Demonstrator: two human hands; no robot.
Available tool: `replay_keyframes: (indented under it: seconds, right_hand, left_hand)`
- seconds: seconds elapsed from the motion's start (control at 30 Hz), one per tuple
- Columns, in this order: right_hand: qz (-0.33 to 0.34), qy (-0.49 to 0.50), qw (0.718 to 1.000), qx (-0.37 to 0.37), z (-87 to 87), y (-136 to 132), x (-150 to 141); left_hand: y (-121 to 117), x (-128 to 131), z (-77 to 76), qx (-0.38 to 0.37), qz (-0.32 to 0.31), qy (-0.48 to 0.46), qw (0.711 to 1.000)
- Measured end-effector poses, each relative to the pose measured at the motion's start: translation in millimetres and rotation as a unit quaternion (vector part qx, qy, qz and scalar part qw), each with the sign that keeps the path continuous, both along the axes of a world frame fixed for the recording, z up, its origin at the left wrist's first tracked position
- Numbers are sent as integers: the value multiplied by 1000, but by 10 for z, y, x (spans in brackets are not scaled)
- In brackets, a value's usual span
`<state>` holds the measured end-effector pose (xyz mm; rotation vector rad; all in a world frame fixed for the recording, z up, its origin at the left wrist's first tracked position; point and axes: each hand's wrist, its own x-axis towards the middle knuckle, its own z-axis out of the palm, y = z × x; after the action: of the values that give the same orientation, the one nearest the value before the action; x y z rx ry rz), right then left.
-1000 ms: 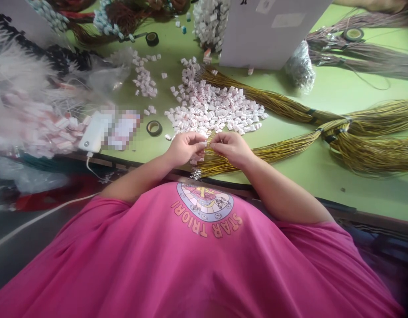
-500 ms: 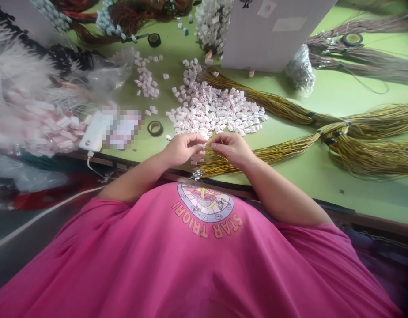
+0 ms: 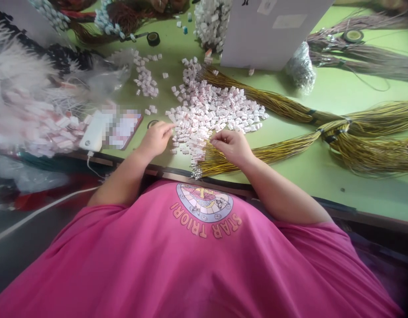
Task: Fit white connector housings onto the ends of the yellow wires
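My left hand (image 3: 156, 138) is at the left edge of a pile of small white plastic connectors (image 3: 220, 106), its fingers stretched toward the pieces and nothing visible in them. Thumb and forefinger of my right hand (image 3: 233, 145) are pinched together at the near side of the pile, on a thin yellow wire whose end is hard to see. Below that hand lies a bundle of yellow and dark wires (image 3: 273, 154), with silvery terminal tips (image 3: 196, 171) by the table edge. White connectors also sit along the bundle's left side.
A second yellow wire bundle (image 3: 270, 98) runs behind the pile. Black tape (image 3: 153, 39), a phone (image 3: 129, 128) and a white power bank (image 3: 93, 132) lie to the left. A white board (image 3: 257, 44) stands at the back, beside a bag of silvery pieces (image 3: 301, 68).
My left hand has moved left, away from my right hand, to the pile's left edge, partly covering a tape roll. My right hand has stayed almost where it was, still pinching.
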<state>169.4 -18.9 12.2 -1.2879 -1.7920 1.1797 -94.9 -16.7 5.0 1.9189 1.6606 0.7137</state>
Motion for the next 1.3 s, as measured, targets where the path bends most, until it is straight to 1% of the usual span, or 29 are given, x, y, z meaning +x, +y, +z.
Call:
replay_keyframes:
  seconds: [0.03,0.07,0.1,0.17,0.2,0.23,0.3,0.37,0.43,0.5,0.57,0.63,0.77,0.87,0.97,1.1,1.13,1.2,1.27,1.3]
  right_hand:
    - [4,-12,1000,6,11,-9,-9]
    - [9,-22,1000,10,20,-18,-17]
    - [16,-30,999,14,28,-26,-23]
    - [31,-42,998,18,39,-38,-29]
    - [37,-46,998,19,42,-42,-28]
    - [42,-51,998,20,44,-44,-27]
    - [47,-55,997,22,44,-46,-20]
    - [49,-60,997,25,41,-45,-14]
    - [53,-69,996,30,38,-46,-12]
    - [58,-80,995,33,35,-47,-13]
    - [62,-87,994,35,34,-48,-16]
    - [62,-88,994,33,36,-49,-19]
    - [55,-87,994,26,42,-48,-25]
    - [56,-86,994,24,31,-52,-34]
    - [61,-99,993,24,0,-58,-47]
    - [66,-110,991,27,-30,-47,-33]
    - [72,-110,991,39,-28,-37,-17]
    - [85,-116,985,98,-9,-9,31]
    - [85,-139,971,173,26,22,92]
    - [80,-155,966,193,46,36,122]
  left_hand:
    - [-25,72,47,-22,4,-63,998]
    - [-52,152,89,-58,0,-135,989]
    - [-79,237,123,-103,-9,-210,972]
    - [-120,409,161,-191,-27,-342,920]
    - [-133,486,165,-223,-31,-391,892]
    - [-139,552,161,-245,-29,-428,870]
    - [-138,645,137,-268,-18,-470,841]
    - [-128,691,106,-276,-6,-489,828]
    - [-123,711,84,-277,6,-494,824]
    - [-129,725,73,-276,16,-490,826]
    - [-143,742,66,-265,19,-480,836]
    - [-158,758,60,-242,22,-461,853]
    - [-177,770,61,-188,39,-396,898]
    - [-192,778,60,-152,14,-355,922]
    - [-216,827,30,-115,-18,-329,937]
    - [-221,870,2,-90,-31,-282,955]
    - [-206,843,12,-83,-31,-265,960]
    - [-156,711,56,-62,-34,-213,974]
    - [-88,485,115,-34,-32,-132,990]
    - [-53,353,140,-26,-30,-83,996]
